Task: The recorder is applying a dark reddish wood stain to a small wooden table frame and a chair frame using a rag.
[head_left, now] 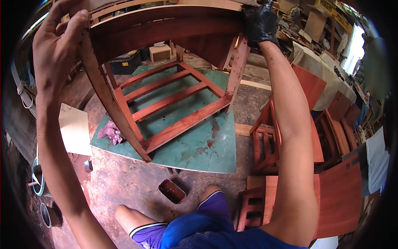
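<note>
A reddish-stained wooden chair [166,31] with a slatted seat frame stands on a green board [199,145], its backrest close in front of me. My bare left hand [58,45] is closed around the upper left end of the backrest, thumb on the near side. In a black glove, my right hand [262,25] grips the upper right corner; its fingertips are partly hidden. Dark stain streaks the chair's side posts. A crumpled pinkish cloth [110,133] lies on the board beside the left post. Near my knees sits an open container [172,191] of dark reddish liquid.
More red-brown chairs [265,145] and flat panels [340,195] crowd the right side. At the left are a pale sheet [74,128], a bucket [39,178] and a small pot [49,216]. Scrap wood [311,27] is piled at the far right.
</note>
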`<state>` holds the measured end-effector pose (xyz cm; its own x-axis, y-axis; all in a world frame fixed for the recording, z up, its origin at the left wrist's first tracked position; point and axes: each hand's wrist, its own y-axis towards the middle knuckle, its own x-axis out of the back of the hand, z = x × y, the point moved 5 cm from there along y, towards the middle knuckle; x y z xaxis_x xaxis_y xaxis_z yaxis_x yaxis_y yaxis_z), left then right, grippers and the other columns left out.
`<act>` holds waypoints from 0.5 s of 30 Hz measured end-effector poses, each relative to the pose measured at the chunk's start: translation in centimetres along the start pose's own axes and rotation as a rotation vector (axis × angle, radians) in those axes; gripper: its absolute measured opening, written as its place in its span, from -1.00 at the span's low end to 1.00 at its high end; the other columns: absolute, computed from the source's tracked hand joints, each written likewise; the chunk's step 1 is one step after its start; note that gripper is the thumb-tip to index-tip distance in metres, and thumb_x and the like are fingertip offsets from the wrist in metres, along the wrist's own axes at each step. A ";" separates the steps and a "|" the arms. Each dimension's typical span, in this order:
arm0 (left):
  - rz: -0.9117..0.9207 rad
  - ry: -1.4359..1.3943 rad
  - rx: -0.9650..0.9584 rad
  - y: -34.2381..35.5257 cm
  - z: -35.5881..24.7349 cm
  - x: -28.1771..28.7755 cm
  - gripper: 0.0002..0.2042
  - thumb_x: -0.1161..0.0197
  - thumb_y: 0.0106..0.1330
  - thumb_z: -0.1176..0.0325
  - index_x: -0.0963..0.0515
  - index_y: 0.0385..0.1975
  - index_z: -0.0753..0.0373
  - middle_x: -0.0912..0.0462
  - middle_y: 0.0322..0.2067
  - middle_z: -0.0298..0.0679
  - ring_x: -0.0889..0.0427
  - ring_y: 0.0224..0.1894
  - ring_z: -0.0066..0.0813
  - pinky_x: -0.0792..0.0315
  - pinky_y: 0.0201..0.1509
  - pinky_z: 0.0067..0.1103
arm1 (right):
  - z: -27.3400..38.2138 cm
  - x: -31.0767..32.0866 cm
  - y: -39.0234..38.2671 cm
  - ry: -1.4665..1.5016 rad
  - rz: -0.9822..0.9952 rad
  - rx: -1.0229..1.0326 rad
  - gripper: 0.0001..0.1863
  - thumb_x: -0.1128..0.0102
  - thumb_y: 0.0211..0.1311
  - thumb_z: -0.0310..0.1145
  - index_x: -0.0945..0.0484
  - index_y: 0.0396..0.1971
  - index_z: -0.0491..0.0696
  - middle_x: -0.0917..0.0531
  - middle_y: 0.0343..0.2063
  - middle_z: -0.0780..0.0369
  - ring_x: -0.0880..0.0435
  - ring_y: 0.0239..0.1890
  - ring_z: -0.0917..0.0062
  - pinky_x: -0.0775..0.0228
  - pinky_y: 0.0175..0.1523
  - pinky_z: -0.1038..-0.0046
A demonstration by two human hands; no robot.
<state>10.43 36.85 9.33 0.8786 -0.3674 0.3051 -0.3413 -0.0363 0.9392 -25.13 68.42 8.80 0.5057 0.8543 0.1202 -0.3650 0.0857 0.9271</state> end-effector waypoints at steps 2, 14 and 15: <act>0.004 0.041 0.052 -0.1 0.5 -0.3 -0.65 -0.20 0.53 0.22 -0.54 0.23 0.15 -0.68 -0.06 -0.33 -0.63 -0.06 -0.64 -0.53 -0.03 -0.66 | -0.4 -0.2 0.3 -0.129 -0.182 0.111 -0.67 -0.26 0.23 -0.31 -0.50 -0.08 -0.15 -0.68 -0.49 0.00 -0.71 -0.40 0.16 -0.51 -0.26 0.15; 0.053 0.188 0.059 -0.4 2.6 2.2 -0.64 -0.20 0.53 0.13 -0.58 0.14 0.22 -0.68 -0.14 -0.33 -0.59 -0.11 -0.68 -0.43 0.03 -0.71 | 2.1 -0.9 0.4 -0.366 -0.146 0.216 -0.32 -0.43 0.00 0.01 -0.46 0.03 -0.13 -0.65 -0.13 -0.09 -0.68 -0.04 -0.03 -0.53 0.04 0.07; 0.036 0.130 0.075 -0.8 2.2 -1.0 -0.64 -0.20 0.53 0.13 -0.58 0.14 0.22 -0.68 -0.14 -0.33 -0.59 -0.11 -0.68 -0.43 0.03 -0.71 | 0.6 0.4 0.7 -0.419 -0.138 0.249 -0.32 -0.43 0.00 0.01 -0.46 0.03 -0.13 -0.65 -0.13 -0.09 -0.68 -0.04 -0.03 -0.53 0.04 0.07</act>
<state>9.07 35.18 7.92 0.8994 -0.2466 0.3609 -0.3933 -0.0962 0.9143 -24.70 68.46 9.70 0.8249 0.5602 0.0754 -0.1009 0.0148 0.9948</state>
